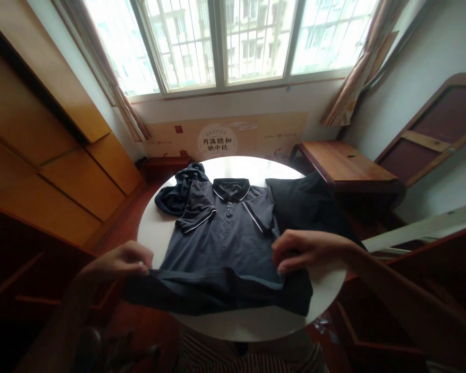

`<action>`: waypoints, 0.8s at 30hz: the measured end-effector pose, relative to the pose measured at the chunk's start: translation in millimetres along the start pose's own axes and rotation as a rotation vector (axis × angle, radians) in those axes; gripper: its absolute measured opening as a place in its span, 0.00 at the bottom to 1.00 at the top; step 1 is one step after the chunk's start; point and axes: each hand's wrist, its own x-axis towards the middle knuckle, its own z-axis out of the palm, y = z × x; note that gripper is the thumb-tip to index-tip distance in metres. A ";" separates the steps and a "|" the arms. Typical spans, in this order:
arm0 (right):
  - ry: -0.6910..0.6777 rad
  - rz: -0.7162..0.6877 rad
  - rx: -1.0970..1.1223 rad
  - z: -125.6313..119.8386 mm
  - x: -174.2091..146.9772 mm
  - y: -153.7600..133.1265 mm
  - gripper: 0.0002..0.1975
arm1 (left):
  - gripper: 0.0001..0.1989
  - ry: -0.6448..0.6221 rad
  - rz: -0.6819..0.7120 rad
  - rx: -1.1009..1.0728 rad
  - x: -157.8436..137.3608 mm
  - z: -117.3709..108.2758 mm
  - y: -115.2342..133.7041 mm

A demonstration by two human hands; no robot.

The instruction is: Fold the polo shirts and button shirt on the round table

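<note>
A dark grey-blue polo shirt lies front up on a round white table, its collar toward the window. White piping edges the collar and both sleeves, which are turned inward over the chest. My left hand pinches the near left corner of the shirt's lower part, lifted at the table's left edge. On the other side, my right hand is closed on the shirt's right side near the hem. Between the hands the lower cloth is raised in a fold. My right fingertips are partly hidden.
A crumpled dark garment lies at the table's back left. Another black cloth hangs over the right edge. Beyond stand a wooden bench at right and yellow cabinets at left. A window is ahead.
</note>
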 end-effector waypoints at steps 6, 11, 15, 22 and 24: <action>0.471 0.519 -0.593 -95.4 64.5 109.3 0.20 | 0.23 0.347 -0.236 0.004 153.4 0.6 -1.8; 0.430 0.774 -0.698 -142.6 94.1 151.6 0.21 | 0.18 0.445 -0.259 0.090 242.0 13.2 -21.3; 0.411 0.788 -0.687 -140.1 96.7 162.9 0.14 | 0.19 0.452 -0.276 0.098 261.7 26.8 -39.8; 0.619 0.599 -0.564 -131.1 89.0 164.8 0.17 | 0.22 0.442 -0.356 0.110 269.2 29.7 -68.8; 0.660 0.514 -0.391 -132.9 80.8 162.1 0.18 | 0.22 0.421 -0.365 0.124 265.7 25.3 -74.4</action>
